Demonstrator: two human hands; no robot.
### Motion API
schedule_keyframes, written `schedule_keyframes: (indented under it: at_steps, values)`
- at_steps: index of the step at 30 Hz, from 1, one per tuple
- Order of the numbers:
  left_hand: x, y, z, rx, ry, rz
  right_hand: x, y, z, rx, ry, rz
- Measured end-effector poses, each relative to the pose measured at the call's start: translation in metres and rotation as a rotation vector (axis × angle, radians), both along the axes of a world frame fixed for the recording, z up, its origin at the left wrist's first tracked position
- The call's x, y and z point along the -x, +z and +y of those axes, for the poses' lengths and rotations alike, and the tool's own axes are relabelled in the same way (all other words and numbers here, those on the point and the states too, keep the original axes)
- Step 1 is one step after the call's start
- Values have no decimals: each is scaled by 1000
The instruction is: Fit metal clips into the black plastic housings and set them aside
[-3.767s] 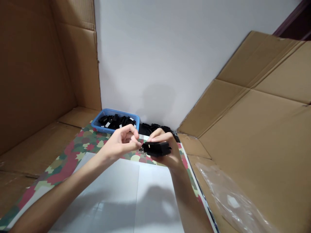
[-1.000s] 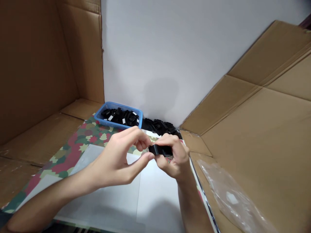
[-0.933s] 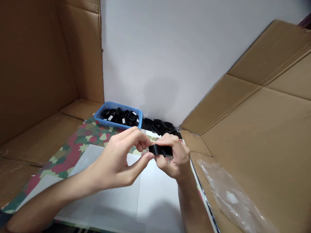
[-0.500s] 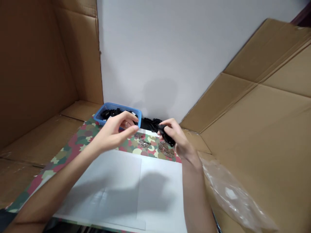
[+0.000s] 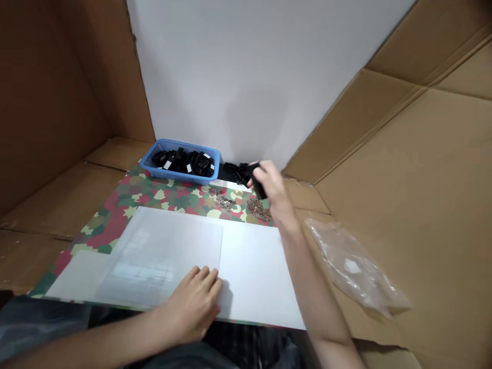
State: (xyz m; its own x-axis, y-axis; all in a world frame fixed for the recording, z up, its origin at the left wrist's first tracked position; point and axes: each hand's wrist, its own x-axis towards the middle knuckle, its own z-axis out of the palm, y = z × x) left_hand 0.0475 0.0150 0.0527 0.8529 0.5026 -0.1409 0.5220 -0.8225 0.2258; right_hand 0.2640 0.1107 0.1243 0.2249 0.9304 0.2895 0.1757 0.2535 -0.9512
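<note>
My right hand (image 5: 272,190) is stretched out to the far side of the table and is closed round a small black plastic part (image 5: 258,187). It hovers just in front of a loose heap of similar black parts (image 5: 235,172) against the white wall. My left hand (image 5: 196,303) lies flat, fingers together and extended, on the near edge of the white sheet (image 5: 172,256) and holds nothing. Two little piles of small metal pieces (image 5: 258,210) lie on the camouflage-patterned mat (image 5: 154,197) just below my right hand.
A blue basket (image 5: 180,163) with several black parts, some with white labels, stands at the back left of the mat. A crumpled clear plastic bag (image 5: 351,266) lies on the cardboard to the right. Cardboard panels (image 5: 415,154) enclose both sides.
My hands have parted: the left one dropped back to the near edge of the white sheet, and the right one carried the black part away toward the heap by the wall.
</note>
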Motion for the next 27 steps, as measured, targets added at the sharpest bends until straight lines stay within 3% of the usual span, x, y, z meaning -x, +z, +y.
schedule_keyframes:
  at_steps: [3,5,8,12,16,22,27]
  values:
    - [9,-26,-24,-101,55,-60,23,-57,-21,270,161,39]
    - [11,-38,-32,-142,55,-127,36,-94,-37,337,182,41]
    - [11,-47,-40,-209,74,-252,43,-126,-52,355,141,26]
    - [11,-51,-45,-234,50,-333,41,-131,-53,360,145,-6]
    - [8,-49,-44,-134,78,-326,41,-131,-50,354,168,-26]
    - [5,-32,-36,232,178,-331,43,-136,-50,338,188,-31]
    - [16,-8,-20,705,301,-620,40,-127,-53,303,141,9]
